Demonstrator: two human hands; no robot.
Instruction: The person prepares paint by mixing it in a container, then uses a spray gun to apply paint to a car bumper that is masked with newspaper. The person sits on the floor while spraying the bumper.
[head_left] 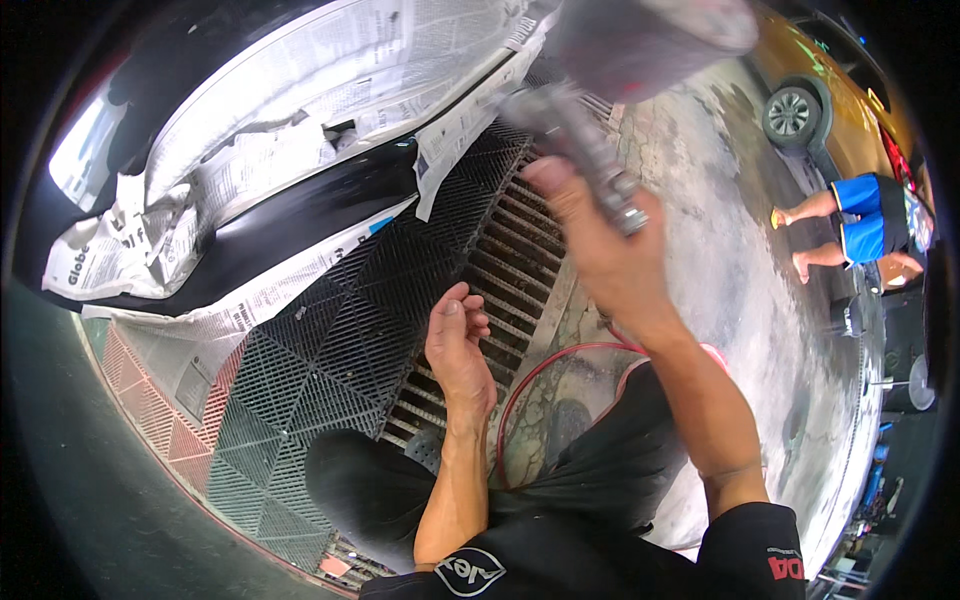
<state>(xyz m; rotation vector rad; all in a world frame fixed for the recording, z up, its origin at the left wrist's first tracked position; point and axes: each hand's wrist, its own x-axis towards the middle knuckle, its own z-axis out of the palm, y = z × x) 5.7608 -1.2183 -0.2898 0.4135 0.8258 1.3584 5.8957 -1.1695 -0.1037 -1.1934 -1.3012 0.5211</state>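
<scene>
My right hand (620, 250) is raised and wrapped round the grip of a metal spray gun (585, 150). A large greyish cup (650, 45) sits at the gun's upper end, smeared by motion. My left hand (460, 350) hovers above the floor grating, its fingers loosely curled and a little apart, with nothing visible in them. Ahead and to the left is a glossy black car panel (310, 190), bordered by newspaper sheets (300, 90). The lower newspaper strip (270, 290) hangs along its bottom edge. The gun is to the right of the panel, not touching it.
A red hose (530, 385) curves across the floor by my knee. Below me lie black plastic mats (340, 340) and a ribbed metal drain grate (510, 260). At right, a person in blue shorts (860, 220) stands near an orange-gold car (840, 90) on stained concrete (730, 300).
</scene>
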